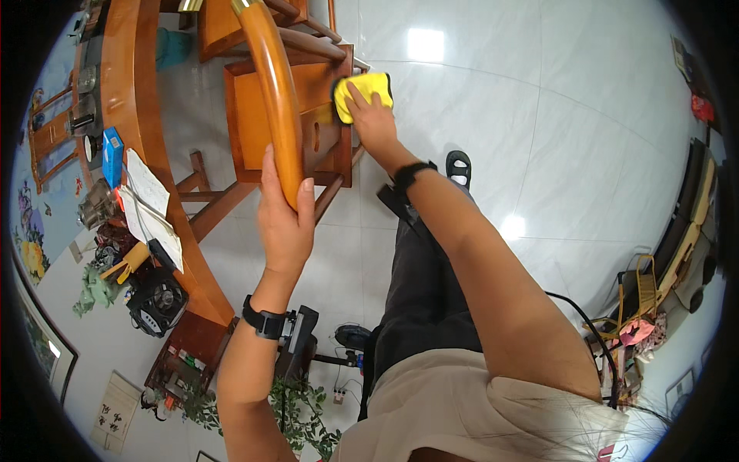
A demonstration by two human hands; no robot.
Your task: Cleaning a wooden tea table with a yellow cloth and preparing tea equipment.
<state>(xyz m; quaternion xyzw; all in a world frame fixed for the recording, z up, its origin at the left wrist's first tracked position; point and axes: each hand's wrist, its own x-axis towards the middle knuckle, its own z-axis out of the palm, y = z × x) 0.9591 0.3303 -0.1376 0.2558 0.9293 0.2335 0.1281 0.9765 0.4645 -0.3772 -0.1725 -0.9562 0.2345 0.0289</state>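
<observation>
1. Left hand (285, 223) first: it's wrapped around the near end of a curved wooden rail (279, 96), thumb on one side and fingers along the other. The rail's a smooth honey-orange, super glossy with a pale streak of shine down its length, and it arcs away from that hand to a brass-coloured bit at the far end.

2. Right hand (373, 127) is further out and to the right, holding a yellow cloth (377, 82) with the fingers spread over it. Cloth is bright, soft-looking, a bit rumpled, with a dark border. It's right up at the edge of the wooden chair (346, 154).

3. That chair sits between the two hands, just past the left one. Redder brown on the frame, more orange on the flat panels, and there's an oval slot in the panel just left of and below the right hand.

4. Below and right of the right hand there's a dark slipper (459, 163) on the pale, shiny tiled floor (477, 108).

5. Off to the left of the left hand is a long orange-brown counter (142, 85), with open papers (148, 192) and, a bit further out, a blue box (112, 157).

6. Well behind the left hand, toward the wearer, some leafy green plant (300, 408).
</observation>
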